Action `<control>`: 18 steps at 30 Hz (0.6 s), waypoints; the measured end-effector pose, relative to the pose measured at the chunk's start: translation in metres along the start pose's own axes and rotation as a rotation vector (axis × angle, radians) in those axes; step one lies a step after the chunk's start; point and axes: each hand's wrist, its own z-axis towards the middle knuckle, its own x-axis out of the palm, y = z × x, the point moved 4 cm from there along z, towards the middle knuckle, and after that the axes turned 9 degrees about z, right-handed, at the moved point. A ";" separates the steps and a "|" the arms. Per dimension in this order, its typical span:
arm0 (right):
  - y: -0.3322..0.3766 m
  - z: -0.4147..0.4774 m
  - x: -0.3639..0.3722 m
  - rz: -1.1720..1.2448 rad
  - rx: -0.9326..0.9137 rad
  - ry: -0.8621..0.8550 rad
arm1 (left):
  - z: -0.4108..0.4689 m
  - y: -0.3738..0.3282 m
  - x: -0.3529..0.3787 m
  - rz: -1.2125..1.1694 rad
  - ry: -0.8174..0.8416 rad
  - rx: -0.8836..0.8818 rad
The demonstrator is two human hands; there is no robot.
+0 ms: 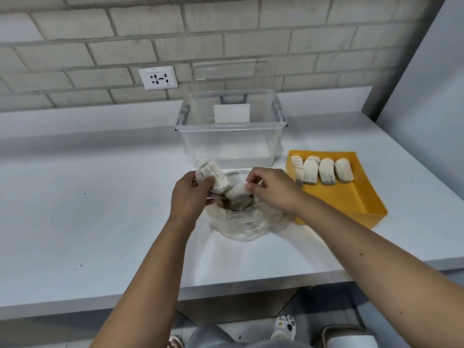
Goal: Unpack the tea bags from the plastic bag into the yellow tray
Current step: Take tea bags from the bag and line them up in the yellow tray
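A clear plastic bag (244, 223) lies crumpled on the white counter, its mouth open toward the wall. My left hand (189, 194) holds a small bunch of white tea bags (213, 175) above the bag's left rim. Over the bag's mouth, my right hand (271, 189) pinches one tea bag (237, 193) by its end. The yellow tray (346, 194) sits to the right of the bag. Several tea bags (324, 170) lie in a row along the tray's far end.
A clear storage box (231, 136) stands behind the bag, with its lid leaning on the brick wall. A wall socket (158, 77) is at the back left. The counter's front edge runs below my forearms; the floor and a shoe (285, 326) show beneath.
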 end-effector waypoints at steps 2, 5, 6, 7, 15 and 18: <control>0.005 -0.003 -0.017 0.082 -0.002 0.010 | 0.001 -0.003 0.002 0.022 0.011 0.019; 0.015 -0.009 -0.037 0.158 0.005 0.093 | 0.001 -0.008 0.010 0.067 0.062 0.056; 0.018 -0.010 -0.042 0.169 0.006 0.132 | 0.000 -0.010 0.014 0.089 0.089 0.058; 0.022 -0.012 -0.045 0.168 0.003 0.160 | -0.001 -0.012 0.017 0.100 0.125 0.049; 0.012 -0.020 -0.054 0.086 0.014 -0.064 | -0.029 -0.022 0.058 -0.110 0.454 -0.038; 0.005 -0.027 -0.060 0.128 0.042 -0.091 | -0.033 -0.025 0.071 -0.125 0.420 -0.002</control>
